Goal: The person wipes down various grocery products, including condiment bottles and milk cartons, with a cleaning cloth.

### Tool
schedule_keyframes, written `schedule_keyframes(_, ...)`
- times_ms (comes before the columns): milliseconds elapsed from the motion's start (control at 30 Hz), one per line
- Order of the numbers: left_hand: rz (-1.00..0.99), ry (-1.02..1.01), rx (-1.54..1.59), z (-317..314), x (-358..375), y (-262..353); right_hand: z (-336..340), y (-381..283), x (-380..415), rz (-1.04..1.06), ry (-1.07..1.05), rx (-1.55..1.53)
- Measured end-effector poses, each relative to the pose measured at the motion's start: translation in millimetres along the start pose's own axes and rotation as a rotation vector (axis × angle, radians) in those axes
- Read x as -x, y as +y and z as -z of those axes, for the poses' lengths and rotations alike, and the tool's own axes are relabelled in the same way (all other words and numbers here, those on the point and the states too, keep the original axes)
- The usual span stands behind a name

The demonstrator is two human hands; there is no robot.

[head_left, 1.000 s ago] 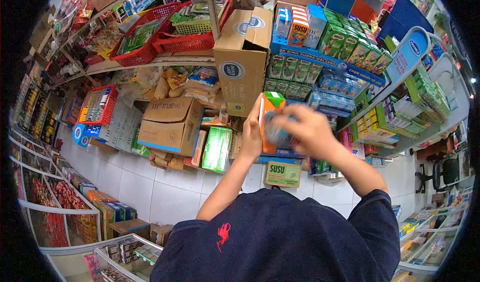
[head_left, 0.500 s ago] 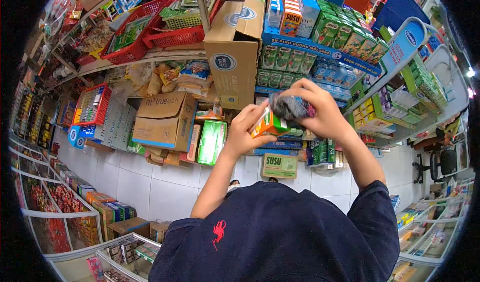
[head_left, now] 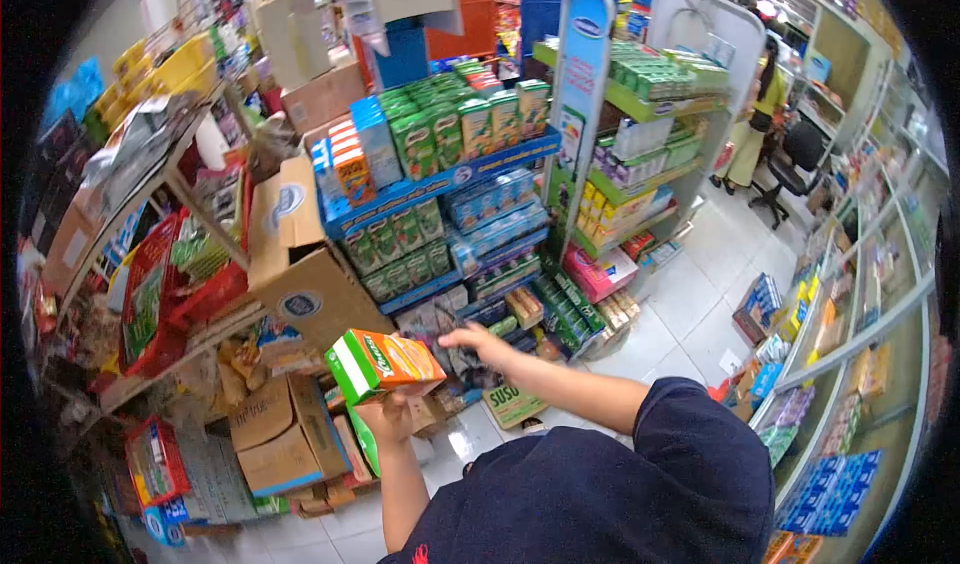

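My left hand [head_left: 388,416] is closed around the lower part of an orange, white and green drink carton [head_left: 405,362], holding it tilted in the air. Just right of the carton, my right hand [head_left: 478,344] has its fingers bent around a dark grey cloth [head_left: 452,362]. The cloth is blurred and hangs beside the carton's orange end. Behind both hands stands a blue display rack [head_left: 450,172] stacked with green and blue drink packs. A SUSU box [head_left: 512,404] rests on the floor below my right forearm.
An open cardboard box [head_left: 285,434] and a tall carton [head_left: 320,289] stand at left, near red baskets [head_left: 200,299]. A second shelf unit [head_left: 620,189] is to the right. Further back, a person [head_left: 755,129] stands near a black office chair [head_left: 800,154]. Glass cases [head_left: 860,364] line the right side.
The view has swung to the right. The drink carton has turned so its long orange side shows, and my right hand with the cloth has drawn back from its top to its end.
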State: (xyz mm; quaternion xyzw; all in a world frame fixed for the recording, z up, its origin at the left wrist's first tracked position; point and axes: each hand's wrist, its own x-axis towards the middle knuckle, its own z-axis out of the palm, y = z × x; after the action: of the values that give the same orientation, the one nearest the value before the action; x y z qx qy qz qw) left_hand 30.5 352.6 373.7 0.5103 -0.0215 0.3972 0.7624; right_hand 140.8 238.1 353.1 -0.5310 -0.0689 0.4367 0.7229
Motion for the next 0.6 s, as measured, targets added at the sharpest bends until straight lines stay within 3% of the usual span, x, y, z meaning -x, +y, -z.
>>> schedule_keyframes(33,0.005,-0.017,0.007,-1,-4,-8,3,11,-1,-0.132,0.068,-0.042)
schedule_keyframes(100,0.100,-0.104,-0.030,-3,-8,-19,8,25,3,0.016,-0.131,-0.275)
schedule_keyframes(233,0.068,-0.086,-0.090,-28,-23,-35,24,37,3,0.127,-0.091,-0.307)
schedule_keyframes(300,0.105,-0.134,-0.073,-32,-28,-42,39,50,-6,0.165,0.260,0.004)
schedule_keyframes(367,0.168,-0.169,-0.128,-27,-27,-42,37,37,21,0.206,0.126,-0.145)
schedule_keyframes(400,0.085,-0.135,-0.226,-30,-33,-40,51,42,32,0.399,0.043,0.183)
schedule_keyframes(433,0.111,-0.086,-0.139,-28,-36,-41,55,47,36,0.271,0.074,-0.017)
schedule_keyframes(467,0.056,-0.067,-0.286,-21,-44,-44,45,18,62,0.192,-0.010,-0.009)
schedule_keyframes(500,0.016,-0.051,-0.242,-38,-53,-30,52,18,70,0.249,-0.061,0.023)
schedule_keyframes(533,-0.099,-0.062,-0.431,-38,-64,-24,68,30,71,0.270,0.006,0.059)
schedule_keyframes(567,-0.016,-0.020,-0.414,-30,-77,-26,63,8,84,0.252,-0.054,0.063)
schedule_keyframes(600,-0.009,-0.015,-0.381,-23,-90,-25,84,29,78,0.281,0.096,0.030)
